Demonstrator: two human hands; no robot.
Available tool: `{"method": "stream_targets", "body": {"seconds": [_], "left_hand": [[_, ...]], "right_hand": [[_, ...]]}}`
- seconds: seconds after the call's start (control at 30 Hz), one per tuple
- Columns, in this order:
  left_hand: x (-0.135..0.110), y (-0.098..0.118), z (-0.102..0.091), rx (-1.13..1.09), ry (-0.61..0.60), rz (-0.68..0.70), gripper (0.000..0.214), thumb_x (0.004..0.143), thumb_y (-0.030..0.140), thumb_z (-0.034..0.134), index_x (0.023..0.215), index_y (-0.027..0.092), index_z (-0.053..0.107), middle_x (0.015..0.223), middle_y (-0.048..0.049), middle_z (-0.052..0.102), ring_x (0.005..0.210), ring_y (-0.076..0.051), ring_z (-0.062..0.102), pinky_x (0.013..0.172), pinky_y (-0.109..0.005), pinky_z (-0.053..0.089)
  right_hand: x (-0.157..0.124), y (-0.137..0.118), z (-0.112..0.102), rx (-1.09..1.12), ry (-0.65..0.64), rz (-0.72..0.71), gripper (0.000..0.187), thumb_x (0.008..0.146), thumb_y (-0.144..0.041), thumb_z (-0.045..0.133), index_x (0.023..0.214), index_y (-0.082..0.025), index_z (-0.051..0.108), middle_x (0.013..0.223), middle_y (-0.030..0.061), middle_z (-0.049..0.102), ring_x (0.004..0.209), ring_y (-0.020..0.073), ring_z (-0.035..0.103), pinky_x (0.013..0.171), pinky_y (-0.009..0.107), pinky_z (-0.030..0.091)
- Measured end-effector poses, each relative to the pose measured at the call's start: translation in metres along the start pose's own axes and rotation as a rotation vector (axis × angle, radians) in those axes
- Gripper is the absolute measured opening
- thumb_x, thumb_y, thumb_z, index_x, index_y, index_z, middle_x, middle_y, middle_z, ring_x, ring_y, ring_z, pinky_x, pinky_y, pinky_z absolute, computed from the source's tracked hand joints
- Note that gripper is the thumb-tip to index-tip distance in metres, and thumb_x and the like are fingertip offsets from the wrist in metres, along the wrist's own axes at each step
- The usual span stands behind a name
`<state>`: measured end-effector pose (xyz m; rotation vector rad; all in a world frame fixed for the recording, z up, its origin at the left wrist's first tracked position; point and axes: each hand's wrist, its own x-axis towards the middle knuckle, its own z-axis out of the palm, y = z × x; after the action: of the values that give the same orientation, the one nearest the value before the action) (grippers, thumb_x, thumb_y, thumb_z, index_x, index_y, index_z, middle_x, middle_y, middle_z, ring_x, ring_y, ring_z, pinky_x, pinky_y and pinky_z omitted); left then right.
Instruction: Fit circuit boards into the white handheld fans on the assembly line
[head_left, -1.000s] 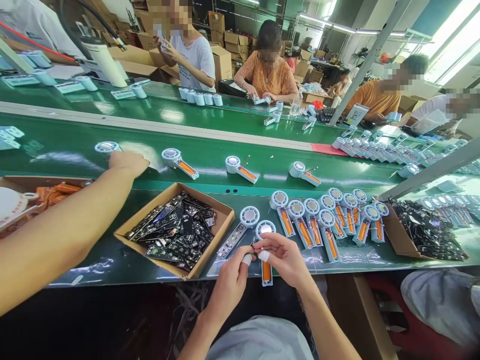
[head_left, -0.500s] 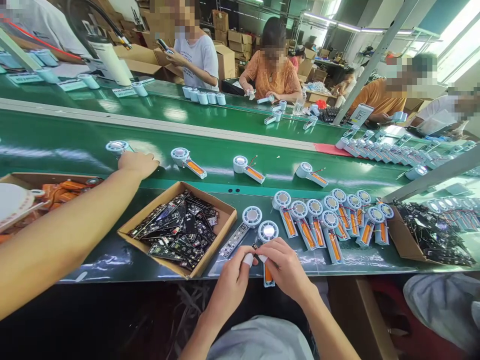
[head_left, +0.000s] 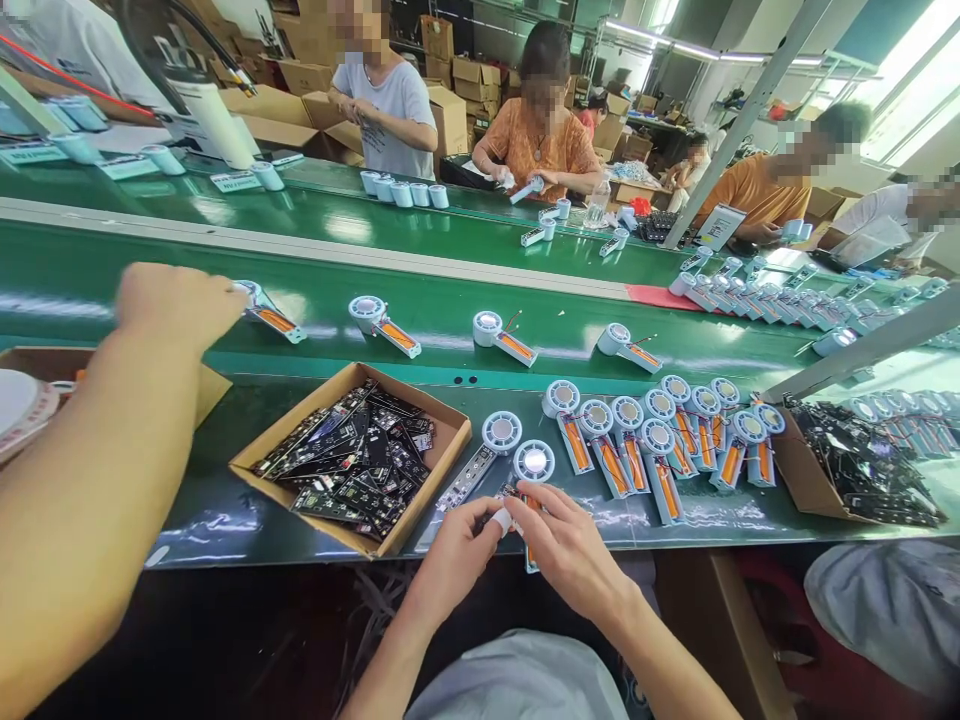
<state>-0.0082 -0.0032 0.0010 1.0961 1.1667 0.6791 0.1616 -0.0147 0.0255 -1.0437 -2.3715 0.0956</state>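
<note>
My left hand (head_left: 457, 555) and my right hand (head_left: 568, 548) meet at the near edge of the green bench, both pinching the handle of a small white fan unit (head_left: 531, 470) with an orange battery. Its round head lies flat on the bench above my fingers. White tape wraps my left thumb tip. A second unit (head_left: 486, 450) with a bare circuit board lies just to the left. An open cardboard box of black circuit boards (head_left: 352, 460) sits to the left of my hands. A cluster of several finished-looking units (head_left: 660, 430) lies to the right.
A neighbour's bare arm (head_left: 105, 460) reaches from the left over another cardboard box (head_left: 202, 385). The green conveyor belt (head_left: 450, 290) carries spaced fan units (head_left: 386, 325). A second box of boards (head_left: 855, 465) stands at the right. Several people work across the line.
The neighbour's hand lifted off the belt and pulled back to the left, leaving a unit there. The units on the belt drifted right. My hands closed in lower on the handle.
</note>
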Motion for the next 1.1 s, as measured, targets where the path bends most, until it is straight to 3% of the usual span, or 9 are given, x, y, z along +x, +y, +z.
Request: {"method": "stream_targets", "body": {"seconds": [0.13, 0.27, 0.4, 0.5, 0.63, 0.77, 0.83, 1.0, 1.1], "left_hand": [[0.003, -0.004, 0.002, -0.039, 0.037, 0.010, 0.029, 0.079, 0.045, 0.058, 0.080, 0.017, 0.063, 0.050, 0.0119, 0.030, 0.042, -0.006, 0.020, 0.040, -0.020, 0.015], [0.001, -0.003, 0.002, -0.044, 0.029, 0.020, 0.031, 0.081, 0.048, 0.057, 0.079, 0.017, 0.060, 0.051, 0.0117, 0.032, 0.042, -0.006, 0.021, 0.040, -0.020, 0.017], [-0.007, -0.004, 0.005, -0.013, 0.116, 0.104, 0.038, 0.086, 0.043, 0.052, 0.113, 0.017, 0.057, 0.073, 0.0026, 0.060, 0.044, -0.008, 0.037, 0.040, -0.020, 0.028], [-0.012, -0.007, 0.008, 0.051, 0.186, 0.157, 0.050, 0.090, 0.036, 0.047, 0.136, 0.016, 0.044, 0.075, 0.0008, 0.065, 0.050, -0.012, 0.050, 0.045, -0.022, 0.039], [-0.014, -0.009, 0.011, 0.197, 0.223, 0.207, 0.039, 0.092, 0.034, 0.043, 0.122, 0.014, 0.060, 0.067, -0.0010, 0.066, 0.054, -0.016, 0.059, 0.054, -0.026, 0.048], [-0.016, -0.008, 0.013, 0.277, 0.276, 0.280, 0.041, 0.092, 0.035, 0.044, 0.121, 0.015, 0.066, 0.085, -0.0078, 0.074, 0.061, -0.017, 0.066, 0.059, -0.028, 0.054], [-0.016, -0.008, 0.014, 0.256, 0.290, 0.285, 0.041, 0.092, 0.037, 0.047, 0.121, 0.016, 0.067, 0.088, -0.0087, 0.075, 0.062, -0.017, 0.067, 0.059, -0.028, 0.056], [-0.012, -0.008, 0.017, 0.050, 0.277, 0.212, 0.040, 0.088, 0.039, 0.053, 0.115, 0.013, 0.068, 0.071, -0.0029, 0.072, 0.053, -0.015, 0.064, 0.052, -0.026, 0.055], [-0.013, -0.008, 0.017, 0.091, 0.276, 0.224, 0.039, 0.088, 0.036, 0.053, 0.115, 0.013, 0.069, 0.065, -0.0011, 0.070, 0.052, -0.016, 0.064, 0.054, -0.027, 0.056]], "right_hand": [[-0.003, 0.013, 0.004, 0.154, -0.032, 0.088, 0.034, 0.098, -0.007, 0.043, 0.126, -0.021, 0.058, 0.107, 0.0094, 0.074, 0.112, 0.0238, 0.064, 0.092, 0.040, 0.057], [-0.002, 0.017, 0.006, 0.184, 0.009, 0.049, 0.023, 0.097, -0.008, 0.049, 0.107, -0.021, 0.065, 0.097, 0.0075, 0.072, 0.100, 0.0228, 0.064, 0.089, 0.039, 0.056], [0.001, 0.014, 0.006, 0.134, 0.082, 0.130, 0.027, 0.096, -0.005, 0.046, 0.105, -0.021, 0.066, 0.096, 0.0084, 0.068, 0.096, 0.0227, 0.060, 0.084, 0.039, 0.055], [0.004, 0.012, 0.008, 0.090, 0.097, 0.180, 0.025, 0.094, -0.005, 0.047, 0.102, -0.020, 0.065, 0.096, 0.0083, 0.066, 0.095, 0.0232, 0.058, 0.082, 0.038, 0.054], [0.004, 0.008, 0.014, 0.021, 0.119, 0.241, 0.018, 0.093, -0.008, 0.052, 0.097, -0.020, 0.065, 0.094, 0.0078, 0.065, 0.091, 0.0235, 0.057, 0.081, 0.039, 0.053], [0.004, 0.000, 0.017, -0.052, 0.122, 0.280, 0.020, 0.092, -0.006, 0.048, 0.095, -0.019, 0.064, 0.094, 0.0088, 0.065, 0.087, 0.0240, 0.057, 0.078, 0.039, 0.051], [0.005, -0.001, 0.015, -0.055, 0.116, 0.296, 0.022, 0.090, -0.005, 0.047, 0.094, -0.019, 0.064, 0.093, 0.0088, 0.065, 0.086, 0.0240, 0.057, 0.076, 0.039, 0.051], [0.007, 0.002, 0.006, -0.014, 0.086, 0.298, 0.022, 0.090, -0.004, 0.049, 0.093, -0.020, 0.063, 0.090, 0.0068, 0.066, 0.084, 0.0226, 0.059, 0.077, 0.037, 0.050], [0.007, 0.002, 0.006, -0.070, 0.089, 0.267, 0.022, 0.089, -0.003, 0.048, 0.091, -0.019, 0.062, 0.089, 0.0073, 0.065, 0.083, 0.0233, 0.058, 0.076, 0.038, 0.049]]}}
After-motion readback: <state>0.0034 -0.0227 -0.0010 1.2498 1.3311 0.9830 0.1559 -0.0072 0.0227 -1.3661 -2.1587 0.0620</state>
